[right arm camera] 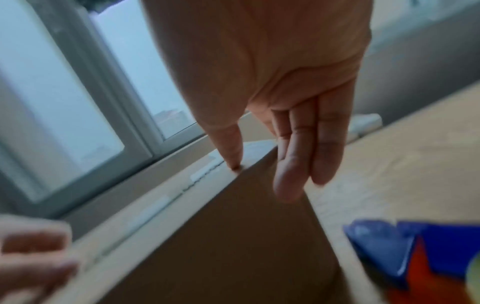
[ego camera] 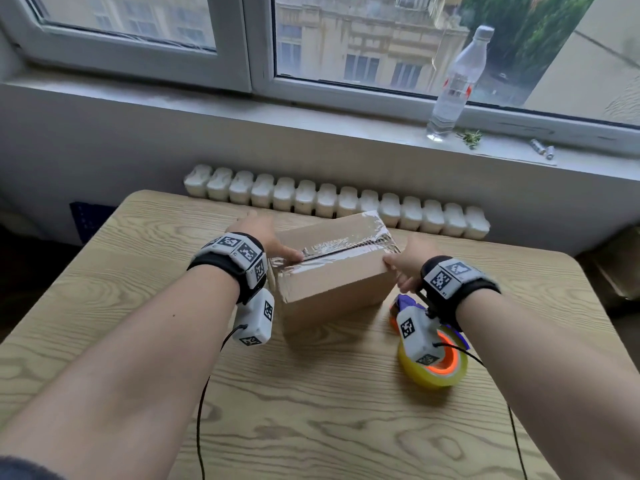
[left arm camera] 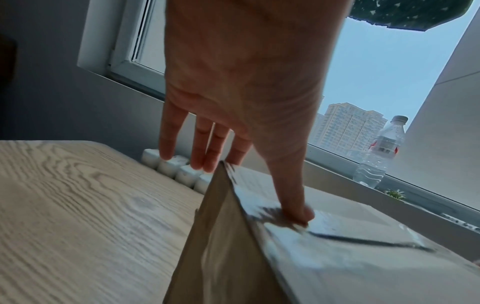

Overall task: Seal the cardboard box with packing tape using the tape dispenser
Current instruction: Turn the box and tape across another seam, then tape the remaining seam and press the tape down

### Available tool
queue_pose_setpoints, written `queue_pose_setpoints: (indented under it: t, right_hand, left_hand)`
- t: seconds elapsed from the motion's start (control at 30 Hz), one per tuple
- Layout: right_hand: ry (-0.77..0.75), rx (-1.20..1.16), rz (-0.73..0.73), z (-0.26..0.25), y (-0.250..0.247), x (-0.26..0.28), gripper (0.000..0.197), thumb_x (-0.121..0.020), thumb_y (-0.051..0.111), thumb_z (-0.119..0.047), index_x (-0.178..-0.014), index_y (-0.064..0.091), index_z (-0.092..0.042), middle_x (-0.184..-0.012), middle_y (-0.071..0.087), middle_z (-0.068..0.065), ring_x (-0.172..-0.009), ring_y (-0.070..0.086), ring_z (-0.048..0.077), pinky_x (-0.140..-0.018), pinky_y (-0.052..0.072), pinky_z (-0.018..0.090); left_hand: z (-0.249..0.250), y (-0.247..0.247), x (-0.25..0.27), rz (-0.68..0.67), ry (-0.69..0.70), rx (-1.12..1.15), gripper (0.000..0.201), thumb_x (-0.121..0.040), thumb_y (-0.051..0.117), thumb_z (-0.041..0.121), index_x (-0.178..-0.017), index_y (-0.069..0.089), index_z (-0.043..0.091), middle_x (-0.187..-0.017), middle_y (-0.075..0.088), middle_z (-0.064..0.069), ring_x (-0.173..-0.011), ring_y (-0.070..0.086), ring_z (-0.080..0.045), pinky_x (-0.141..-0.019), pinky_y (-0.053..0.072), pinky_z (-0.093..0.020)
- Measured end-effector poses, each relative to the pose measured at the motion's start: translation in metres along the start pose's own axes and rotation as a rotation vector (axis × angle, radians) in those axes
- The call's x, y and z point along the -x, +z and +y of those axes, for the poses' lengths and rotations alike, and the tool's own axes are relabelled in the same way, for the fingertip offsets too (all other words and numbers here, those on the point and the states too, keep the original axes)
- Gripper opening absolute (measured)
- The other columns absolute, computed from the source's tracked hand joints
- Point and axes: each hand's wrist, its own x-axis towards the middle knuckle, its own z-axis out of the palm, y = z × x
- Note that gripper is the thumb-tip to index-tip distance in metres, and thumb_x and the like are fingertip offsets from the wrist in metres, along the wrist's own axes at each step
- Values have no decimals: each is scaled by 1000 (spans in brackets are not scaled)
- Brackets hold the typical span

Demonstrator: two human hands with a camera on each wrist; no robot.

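A brown cardboard box [ego camera: 332, 282] stands in the middle of the wooden table, flaps down, with wrinkled clear tape [ego camera: 343, 249] along its top seam. My left hand [ego camera: 273, 237] is at the box's left end: the thumb presses on the tape [left arm camera: 337, 242] and the straight fingers [left arm camera: 207, 148] reach past the far corner. My right hand [ego camera: 398, 273] touches the right end, thumb on the top edge, fingers [right arm camera: 298, 154] flat against the side of the box [right arm camera: 233, 236]. The tape dispenser [ego camera: 433, 355], purple and orange with a yellow roll, lies on the table under my right wrist, held by neither hand.
The table [ego camera: 311, 410] ends at a white radiator [ego camera: 332, 199] below the window sill. A clear water bottle [ego camera: 453, 84] and two small batteries [ego camera: 542, 147] are on the sill. Black cables hang from both wrist cameras. Another cardboard box [ego camera: 620, 268] stands off the table's right side.
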Motion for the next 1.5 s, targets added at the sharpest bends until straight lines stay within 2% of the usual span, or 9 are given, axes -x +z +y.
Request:
queue_pose_setpoints:
  t: [0.07, 0.2, 0.33, 0.47, 0.63, 0.83, 0.97, 1.2, 1.5]
  right_hand:
    - [-6, -194, -49, -3, 2, 4, 40, -88, 61, -16, -121, 47, 2, -85, 69, 18, -66, 70, 29, -59, 57, 36]
    - [-170, -358, -94, -13, 4, 15, 82, -85, 63, 2, -147, 13, -18, -107, 61, 20, -89, 67, 31, -73, 59, 41]
    - [-220, -224, -183, -19, 16, 22, 67, -77, 70, 4, -135, 42, -14, -115, 62, 11, -103, 63, 28, -81, 56, 39]
    - [-270, -99, -129, -17, 20, 23, 59, -67, 78, -1, -122, 56, -13, -121, 64, 8, -115, 59, 27, -96, 52, 44]
    - [-249, -109, -167, -10, 16, 32, 53, -73, 71, 8, -122, 58, -7, -117, 66, 13, -106, 64, 30, -88, 57, 42]
    - [-264, 73, -29, 1, 1, 47, 66, -86, 66, -15, -145, 36, -7, -139, 53, 10, -125, 52, 26, -102, 42, 34]
    - [-269, 102, 51, 23, -24, 56, 60, -89, 62, -16, -145, 39, -16, -142, 51, 7, -126, 52, 23, -100, 41, 30]
    - [-203, 139, 103, 93, -49, 60, 47, -87, 62, -13, -133, 55, -16, -140, 53, 4, -129, 48, 20, -107, 38, 33]
    - [-138, 136, 12, 158, -34, 30, 41, -85, 62, -16, -125, 61, -21, -133, 58, 1, -122, 54, 18, -97, 42, 28]
  left_hand:
    - [0, 1, 4, -70, 5, -5, 72, -58, 66, 78, -82, 58, 11, -82, 64, -4, -87, 62, -25, -73, 50, -33]
    - [4, 10, 14, -180, 45, 109, 65, -72, 59, 74, -81, 61, 10, -66, 62, -1, -84, 68, -23, -74, 52, -30]
    - [14, 21, 19, -336, 111, 240, 66, -83, 53, 64, -115, 60, 7, -77, 74, -8, -79, 74, -25, -84, 57, -35]
    - [20, 28, 26, -377, 137, 312, 64, -86, 53, 60, -116, 61, 4, -85, 77, -14, -84, 75, -26, -90, 57, -39]
    - [24, 29, 34, -367, 149, 271, 61, -90, 50, 57, -117, 62, 4, -96, 76, -14, -89, 74, -26, -79, 56, -31]
    - [40, 21, 37, 110, 178, 101, 73, -87, 51, 58, -141, 39, 11, -140, 48, -13, -127, 47, -30, -102, 43, -45]
    - [83, 5, 54, 299, 379, 20, 66, -90, 54, 45, -146, 33, 15, -146, 39, -9, -136, 36, -26, -110, 34, -41]
    - [174, 29, 76, 247, 645, -172, 58, -90, 54, 40, -142, 42, 19, -146, 41, -5, -138, 34, -23, -114, 27, -42]
    - [219, 88, 67, 67, 655, -308, 54, -91, 54, 35, -141, 43, 19, -145, 43, -4, -136, 37, -23, -112, 29, -39]
